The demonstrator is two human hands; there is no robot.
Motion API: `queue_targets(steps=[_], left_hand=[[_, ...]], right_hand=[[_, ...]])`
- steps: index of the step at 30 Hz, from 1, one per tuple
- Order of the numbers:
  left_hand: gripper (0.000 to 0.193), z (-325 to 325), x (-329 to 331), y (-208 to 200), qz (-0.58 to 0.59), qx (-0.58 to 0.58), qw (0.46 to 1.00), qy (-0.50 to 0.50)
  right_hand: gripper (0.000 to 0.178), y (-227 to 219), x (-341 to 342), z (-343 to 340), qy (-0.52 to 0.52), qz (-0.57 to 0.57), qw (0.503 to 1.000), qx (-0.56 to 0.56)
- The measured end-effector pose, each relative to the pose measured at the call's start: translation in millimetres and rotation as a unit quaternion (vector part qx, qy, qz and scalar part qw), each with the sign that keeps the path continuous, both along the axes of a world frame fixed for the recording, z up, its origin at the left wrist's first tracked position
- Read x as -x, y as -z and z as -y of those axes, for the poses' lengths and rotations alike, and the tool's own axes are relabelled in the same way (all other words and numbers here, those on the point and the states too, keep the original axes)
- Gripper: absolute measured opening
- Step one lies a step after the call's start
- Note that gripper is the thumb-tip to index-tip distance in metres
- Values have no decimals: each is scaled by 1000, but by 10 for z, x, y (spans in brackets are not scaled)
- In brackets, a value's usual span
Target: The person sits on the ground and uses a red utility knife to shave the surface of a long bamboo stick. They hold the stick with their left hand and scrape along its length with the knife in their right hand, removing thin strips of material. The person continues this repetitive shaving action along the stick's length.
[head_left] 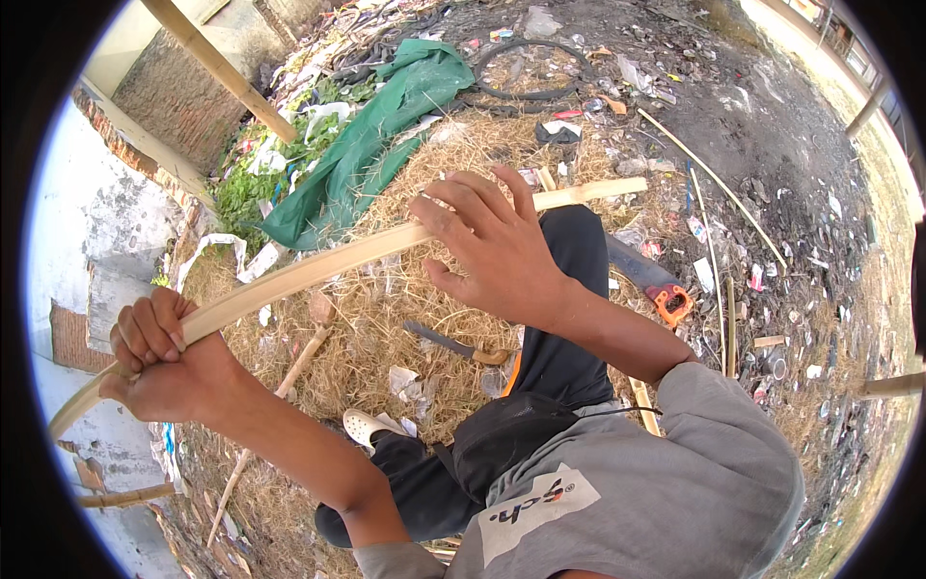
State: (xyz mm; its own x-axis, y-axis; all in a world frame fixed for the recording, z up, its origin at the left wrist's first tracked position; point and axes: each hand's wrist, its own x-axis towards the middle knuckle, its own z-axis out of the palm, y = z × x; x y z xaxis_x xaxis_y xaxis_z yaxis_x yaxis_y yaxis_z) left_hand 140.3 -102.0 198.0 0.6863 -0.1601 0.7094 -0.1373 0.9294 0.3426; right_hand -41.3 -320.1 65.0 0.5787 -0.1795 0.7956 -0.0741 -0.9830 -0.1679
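A long pale strip of split bamboo [328, 265] slants across in front of me, from the lower left up to the right over my raised knee. Near its left end my left hand [169, 362] is wrapped tightly round it. My right hand [497, 251] lies over the strip closer to the other end, its fingers stretched and spread, touching or just above the wood. Whether its palm presses down is hidden. On the dry straw below lies a knife [453, 343] with a dark blade and light handle. Beside my knee is a saw [666, 294] with an orange handle.
Behind the strip lies a crumpled green sheet [357, 169], with a black tyre [535, 72] beyond. Thin bamboo sticks [712, 179] rest on the littered ground at right. A long stick [280, 396] lies under my left forearm. A wall [116, 222] stands at left.
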Motion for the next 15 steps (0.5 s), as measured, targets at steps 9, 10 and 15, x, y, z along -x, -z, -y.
queue_targets(steps=[9, 10, 15], left_hand=[[70, 1837, 522, 985, -118, -420, 900, -23], [71, 1819, 536, 1189, -95, -481, 871, -46], [63, 1390, 403, 1813, -86, -586, 805, -43]], right_hand=[[16, 1129, 1675, 1106, 237, -40, 937, -254], [18, 1427, 1994, 1176, 288, -48, 920, -263], [28, 2568, 3484, 1119, 516, -110, 774, -351]])
